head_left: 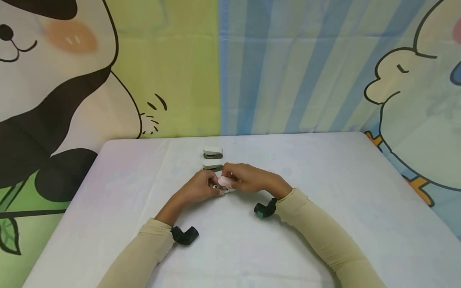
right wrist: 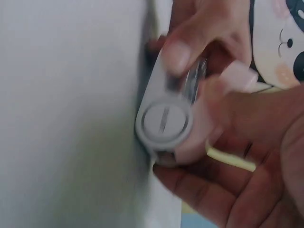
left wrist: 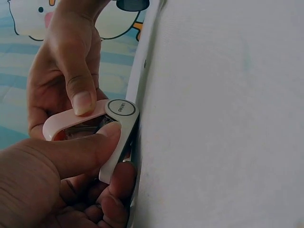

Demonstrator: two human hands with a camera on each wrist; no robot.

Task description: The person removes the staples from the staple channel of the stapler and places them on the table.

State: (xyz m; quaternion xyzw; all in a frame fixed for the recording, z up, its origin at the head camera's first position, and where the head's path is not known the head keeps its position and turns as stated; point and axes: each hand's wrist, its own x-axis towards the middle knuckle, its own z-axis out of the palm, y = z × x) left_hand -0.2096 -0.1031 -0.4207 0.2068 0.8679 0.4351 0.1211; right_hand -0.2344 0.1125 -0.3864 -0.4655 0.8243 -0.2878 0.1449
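A small pink and white stapler [head_left: 225,182] is held between both hands near the middle of the table. In the left wrist view its pink top arm [left wrist: 71,118] is swung wide away from the white base [left wrist: 110,166]. My left hand [head_left: 200,186] grips the base, its thumb pressed near the round hinge. With thumb and fingers, my right hand [head_left: 252,178] pinches the pink arm. A metal staple channel [right wrist: 194,81] shows between the two halves in the right wrist view, which is blurred.
Two more small staplers lie just beyond the hands: a white and grey one [head_left: 213,152] farther back, and another [head_left: 212,165] nearer, partly covered by the fingers. A white cloth covers the table [head_left: 230,248]. Behind it hangs a cartoon-printed curtain [head_left: 173,72].
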